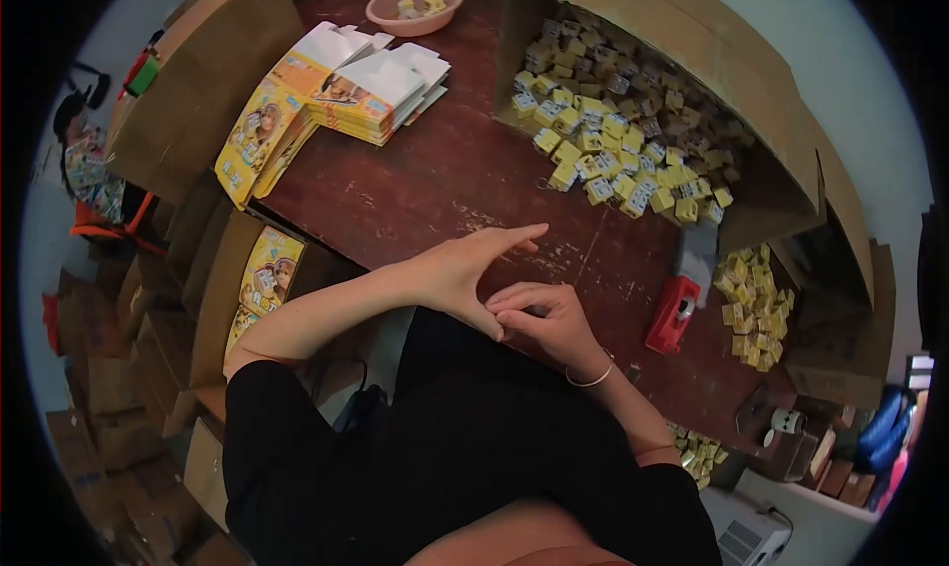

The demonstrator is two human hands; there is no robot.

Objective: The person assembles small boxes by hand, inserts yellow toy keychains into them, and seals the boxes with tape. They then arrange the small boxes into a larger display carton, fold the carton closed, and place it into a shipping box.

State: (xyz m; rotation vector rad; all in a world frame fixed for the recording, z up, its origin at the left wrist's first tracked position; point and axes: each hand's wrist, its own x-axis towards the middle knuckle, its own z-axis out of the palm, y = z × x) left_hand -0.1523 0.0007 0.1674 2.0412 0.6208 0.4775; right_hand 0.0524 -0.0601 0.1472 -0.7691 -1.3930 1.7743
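My left hand (470,271) is held over the near edge of the dark red table (395,195), its fingers stretched out to the right and its thumb pointing down, well apart from them. My right hand (550,319), with a bracelet (591,372) at the wrist, has its fingers curled together at the tip of my left thumb. Whether anything small is pinched there cannot be made out. To the right of the hands stands a red tape dispenser (672,315). Many small yellow-and-white boxes (618,156) spill from a cardboard box on its side.
Flat printed yellow packages (265,131) are stacked at the table's left edge, beside a pink bowl (415,9) at the back. The large cardboard box (682,12) walls off the far right. More yellow pieces (756,309) lie at right. A person (94,166) sits at far left.
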